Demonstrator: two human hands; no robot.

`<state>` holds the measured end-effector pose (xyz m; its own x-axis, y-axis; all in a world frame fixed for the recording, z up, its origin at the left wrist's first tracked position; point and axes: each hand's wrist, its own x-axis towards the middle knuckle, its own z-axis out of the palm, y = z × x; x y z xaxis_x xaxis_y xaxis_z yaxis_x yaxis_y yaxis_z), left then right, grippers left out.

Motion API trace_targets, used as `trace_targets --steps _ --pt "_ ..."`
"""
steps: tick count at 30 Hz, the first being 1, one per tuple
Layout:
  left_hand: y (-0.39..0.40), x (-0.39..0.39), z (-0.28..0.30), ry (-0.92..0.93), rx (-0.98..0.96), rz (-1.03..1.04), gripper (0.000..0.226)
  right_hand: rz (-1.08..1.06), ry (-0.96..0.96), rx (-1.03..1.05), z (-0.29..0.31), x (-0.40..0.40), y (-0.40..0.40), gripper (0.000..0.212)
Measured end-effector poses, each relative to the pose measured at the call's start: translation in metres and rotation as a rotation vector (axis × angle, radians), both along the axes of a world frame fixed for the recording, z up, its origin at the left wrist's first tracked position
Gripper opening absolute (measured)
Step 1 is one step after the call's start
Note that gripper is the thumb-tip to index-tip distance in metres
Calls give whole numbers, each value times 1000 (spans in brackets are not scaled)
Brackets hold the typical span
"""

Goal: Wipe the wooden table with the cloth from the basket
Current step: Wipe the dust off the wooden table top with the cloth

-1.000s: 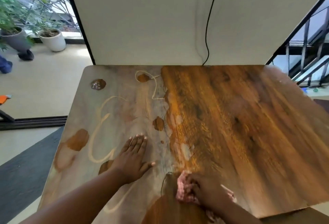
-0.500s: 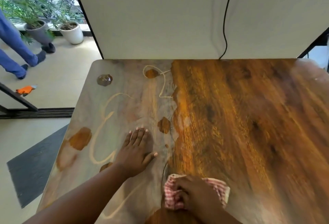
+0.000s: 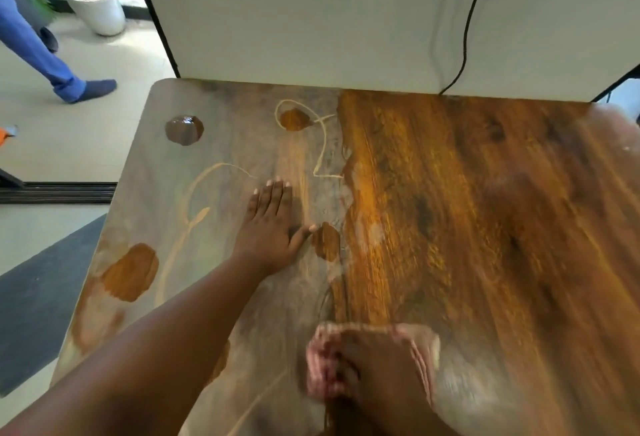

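Head view: the right hand (image 3: 377, 363) is pressing a bunched cloth (image 3: 420, 349) in a closed grip onto the tabletop (image 3: 485, 227), blurred mid-stroke. Left of the grip, the left hand (image 3: 270, 227) is lying flat, bracing; dusty film there is likely needing overlapping passes.
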<state>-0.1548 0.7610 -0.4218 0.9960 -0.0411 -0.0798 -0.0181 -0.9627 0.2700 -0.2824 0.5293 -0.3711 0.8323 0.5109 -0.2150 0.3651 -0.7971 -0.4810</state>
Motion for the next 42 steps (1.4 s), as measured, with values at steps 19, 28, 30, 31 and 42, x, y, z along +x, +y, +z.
trace_targets --steps 19,28,30,31,42 --pt "8 8 -5 40 -12 37 91 -225 -177 40 -29 113 19 25" --pt "7 8 -4 37 -12 43 82 -558 -153 25 -25 270 33 30" --pt "7 8 -5 44 -11 44 82 -517 -141 15 -19 293 55 30" --pt "7 8 -6 46 -7 46 82 -470 -130 18 -18 294 63 30" --pt "6 9 -3 74 19 54 82 -441 -17 55 -25 283 44 22"
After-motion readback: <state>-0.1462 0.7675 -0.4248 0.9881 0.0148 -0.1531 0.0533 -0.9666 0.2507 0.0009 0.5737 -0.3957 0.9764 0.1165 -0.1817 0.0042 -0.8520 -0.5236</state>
